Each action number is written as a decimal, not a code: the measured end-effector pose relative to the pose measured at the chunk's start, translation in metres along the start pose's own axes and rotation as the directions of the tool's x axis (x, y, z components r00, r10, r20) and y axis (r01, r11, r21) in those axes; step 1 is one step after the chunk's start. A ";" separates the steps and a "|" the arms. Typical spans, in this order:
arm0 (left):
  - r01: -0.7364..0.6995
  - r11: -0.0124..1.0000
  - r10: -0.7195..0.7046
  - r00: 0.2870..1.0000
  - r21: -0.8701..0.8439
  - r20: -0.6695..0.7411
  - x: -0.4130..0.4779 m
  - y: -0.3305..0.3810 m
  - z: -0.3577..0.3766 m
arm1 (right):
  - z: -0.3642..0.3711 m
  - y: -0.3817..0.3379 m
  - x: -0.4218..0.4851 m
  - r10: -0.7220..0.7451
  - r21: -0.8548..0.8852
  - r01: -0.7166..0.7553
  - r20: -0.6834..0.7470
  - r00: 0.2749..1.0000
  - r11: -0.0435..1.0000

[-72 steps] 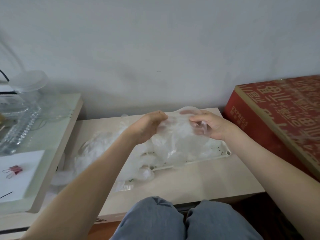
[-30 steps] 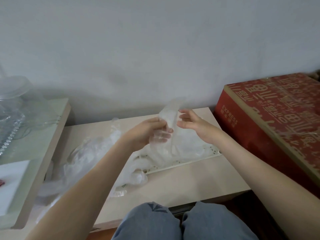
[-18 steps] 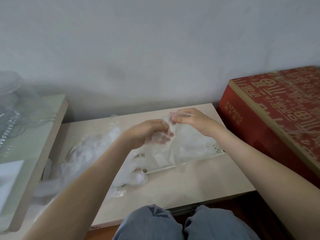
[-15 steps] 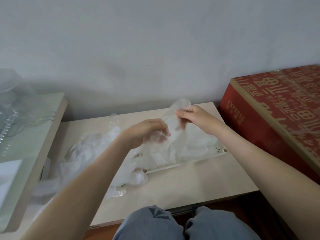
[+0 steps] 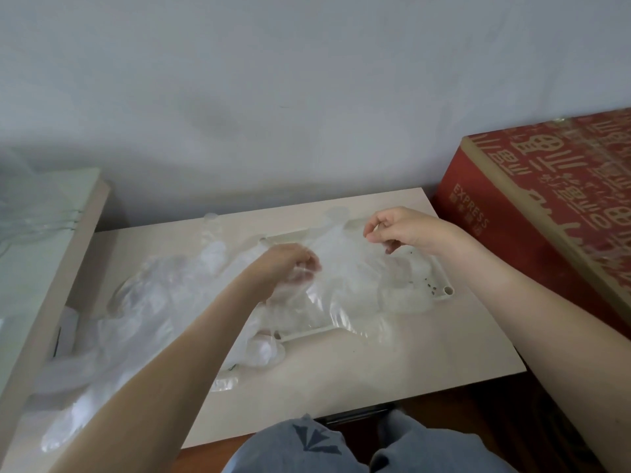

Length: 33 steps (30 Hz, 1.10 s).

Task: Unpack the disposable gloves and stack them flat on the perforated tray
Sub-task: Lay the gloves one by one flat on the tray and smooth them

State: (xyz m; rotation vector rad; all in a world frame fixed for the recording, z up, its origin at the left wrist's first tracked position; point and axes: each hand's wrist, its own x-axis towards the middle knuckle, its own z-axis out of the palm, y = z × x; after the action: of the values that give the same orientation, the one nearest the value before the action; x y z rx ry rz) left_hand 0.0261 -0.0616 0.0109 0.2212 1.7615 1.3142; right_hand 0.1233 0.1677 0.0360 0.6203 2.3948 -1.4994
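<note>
The white perforated tray [image 5: 440, 293] lies on the pale surface [image 5: 341, 377], toward its far right. I see translucent gloves [image 5: 362, 302] layered in it. The film covers most of the bed, so only a patch of holes shows near the right corner, and some film spills over the near rim. Left of the tray a loose heap of clear film [image 5: 146, 302] spreads to the surface's left edge; I cannot tell gloves from wrapping in it. A small crumpled wad [image 5: 266, 349] and a flat scrap of plastic [image 5: 223, 384] lie just in front of the tray's near left corner.

The surface backs onto a grey wall [image 5: 307, 97]. A red printed carton [image 5: 546, 213] stands close against its right edge, and a taller side table [image 5: 47, 254] hems in the left. Bare surface runs along the front, between the tray and the person's denim-clad knees [image 5: 307, 445].

Both hands hang above the tray with one glove [image 5: 341, 254] stretched between them. The left hand [image 5: 286, 268], knuckles up, has its grip closed round a bunch of the glove's film. The right hand [image 5: 406, 230], nearer the wall, keeps a narrow grip — thumb and forefinger pinch the glove's upper edge, the other fingers curled beneath.
</note>
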 end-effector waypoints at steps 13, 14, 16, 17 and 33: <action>-0.284 0.942 0.290 0.957 0.178 -0.008 0.005 0.001 0.014 | 0.014 0.020 0.011 0.022 0.136 -0.038 0.118 0.993 0.990; -0.303 0.938 0.306 0.952 0.167 0.010 0.004 0.001 0.015 | 0.013 0.020 0.011 0.027 0.143 -0.046 0.129 0.991 0.989; -0.339 0.931 0.334 0.941 0.138 0.057 0.002 0.002 0.014 | 0.012 0.020 0.012 0.029 0.153 -0.052 0.145 0.989 0.987; -0.358 0.925 0.349 0.933 0.128 0.086 0.001 0.003 0.014 | 0.011 0.019 0.011 0.029 0.158 -0.051 0.139 0.990 0.986; -0.258 0.950 0.281 0.952 0.178 -0.119 0.012 -0.001 0.017 | -0.012 0.011 -0.008 0.088 0.094 -0.100 0.118 0.989 0.991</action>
State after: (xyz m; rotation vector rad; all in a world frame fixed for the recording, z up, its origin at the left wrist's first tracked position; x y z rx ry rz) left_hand 0.0321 -0.0438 0.0032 0.4842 2.0162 1.4088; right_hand 0.1358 0.1803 0.0362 0.6416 2.1864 -1.5773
